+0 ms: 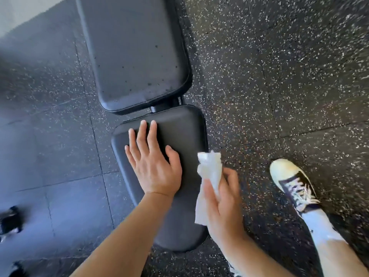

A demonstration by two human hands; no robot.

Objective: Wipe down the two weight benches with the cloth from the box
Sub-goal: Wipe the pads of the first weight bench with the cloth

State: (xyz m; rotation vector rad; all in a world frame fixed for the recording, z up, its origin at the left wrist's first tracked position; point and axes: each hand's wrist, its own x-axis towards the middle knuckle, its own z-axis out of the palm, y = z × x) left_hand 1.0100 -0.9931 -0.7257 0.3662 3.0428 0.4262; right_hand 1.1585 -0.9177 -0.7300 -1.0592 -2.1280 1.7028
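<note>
Fingers [146, 134] of the left hand [153, 164] are lying straight and slightly spread, flat on the seat pad [189, 132] of the bench [135, 56]. The right hand [221, 198] is pinching the cloth [209, 166] between thumb and curled fingers, just off the pad's right edge, above the floor [279, 76]. The cloth is not yet touching the pad.

The cloth is looking thin, white and crumpled; its upper end is bunching above the fingers and its lower corner is hanging loose below the palm. Judged from this, it is light and limp, and will be folding or slipping out under a loose pinch. A firmer hold would be a wad under the flat palm, with the loose corner tucked in.

The back pad is showing small dark specks near its lower end; whether these are droplets or marks cannot be told. Both pads are looking smooth and padded, so the cloth should be sliding easily across them.

Only one bench is showing. A shoe [293, 182] is standing on the floor to the right.
</note>
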